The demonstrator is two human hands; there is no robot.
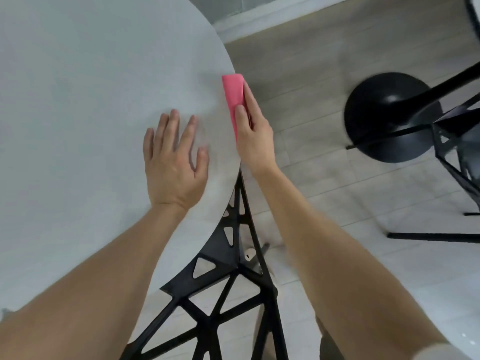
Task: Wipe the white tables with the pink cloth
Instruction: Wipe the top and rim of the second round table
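A round white table (78, 100) fills the left of the view. A folded pink cloth (233, 96) is wrapped over its right rim. My right hand (254, 133) grips the cloth against the rim, thumb on top and fingers on the outer side. Just left of it, my left hand (172, 159) lies flat on the tabletop with its fingers spread, holding nothing.
A black lattice chair (228, 294) stands under the table's near right edge, between my forearms. On the pale tiled floor to the right sit a black round table base (389, 118) and another black chair frame (457, 152). A second white tabletop edge (465, 320) shows at the lower right.
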